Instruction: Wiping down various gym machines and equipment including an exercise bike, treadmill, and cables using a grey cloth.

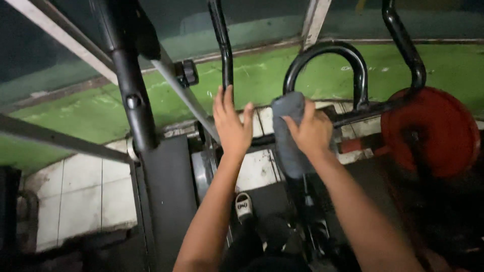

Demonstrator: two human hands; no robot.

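A grey cloth (288,133) is pressed against the black looped bar (327,53) of a gym machine by the right hand (311,132), fingers closed over it, while the left hand (231,123), fingers spread, grips the upright bar (224,45) beside it, a red weight plate (431,132) at right.

We press a grey cloth (288,133) on the black bar (348,117) with our right hand (311,132); left hand (232,123) grips the upright handle (223,43).
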